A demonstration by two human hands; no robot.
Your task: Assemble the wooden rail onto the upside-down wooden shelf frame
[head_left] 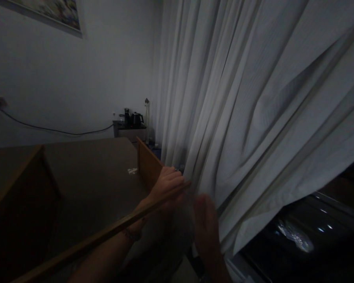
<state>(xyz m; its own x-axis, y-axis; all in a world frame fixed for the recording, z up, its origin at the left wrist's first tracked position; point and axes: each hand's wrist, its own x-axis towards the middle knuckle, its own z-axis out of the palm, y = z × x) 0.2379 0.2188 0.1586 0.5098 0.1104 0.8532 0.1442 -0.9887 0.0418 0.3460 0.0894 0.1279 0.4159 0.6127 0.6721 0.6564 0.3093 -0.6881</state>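
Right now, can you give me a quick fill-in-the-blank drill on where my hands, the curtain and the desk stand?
1. The left hand rests at the desk's ____ corner.
2. The right hand shows through the sheer ____.
3. The kettle stands on a small cabinet against the far ____.

Missing words: right; curtain; wall

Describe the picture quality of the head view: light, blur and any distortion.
Head view: dim overall, with a bluish cast on the white curtain and dark, low-detail lower corners; the right hand is motion-blurred against the curtain, while the left hand on the wooden table edge is sharper; straight lines bow toward the edges, a wide-angle effect; small glints show on the dark glass at lower right.
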